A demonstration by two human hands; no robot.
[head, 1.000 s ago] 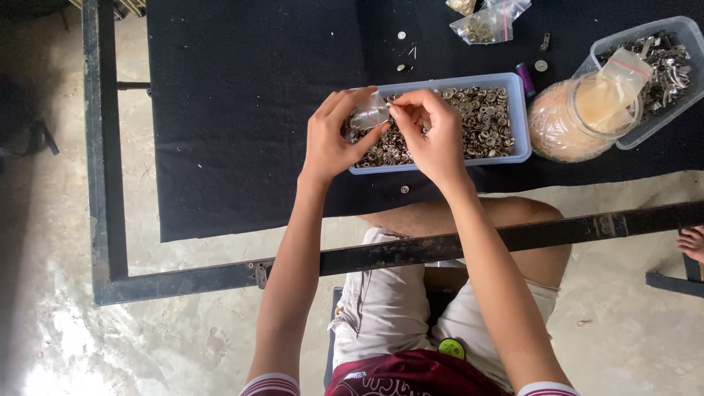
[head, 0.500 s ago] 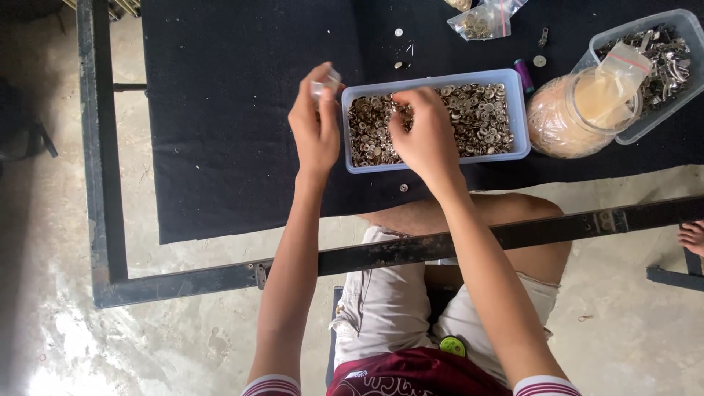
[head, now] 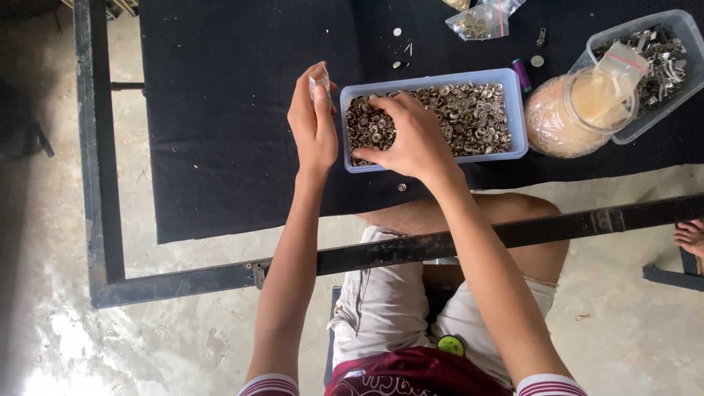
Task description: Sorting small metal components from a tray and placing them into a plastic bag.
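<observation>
The person's left hand (head: 314, 121) is raised just left of a shallow clear plastic tray (head: 434, 78), its fingers closed around a small clear plastic bag (head: 320, 79) pinched at the fingertips. The right hand (head: 411, 136) rests inside the tray at its left end, fingers curled down into a heap of small round metal pieces (head: 469, 114) that fills the tray; whether it grips any cannot be told.

The tray sits on a worktop covered by a black cloth (head: 235, 132), close to the cloth's near edge. Right of the tray stands a clear jar (head: 565, 117) with a plastic bag tucked in its mouth, touching a second plastic tub (head: 664, 59) of metal parts at the far right. A small purple cylinder (head: 521, 73) lies between the tray and the jar. Beyond the tray lie a few loose metal pieces and another clear bag (head: 480, 20) of parts. A dark metal frame (head: 95, 183) runs round the worktop above a concrete floor (head: 147, 345).
</observation>
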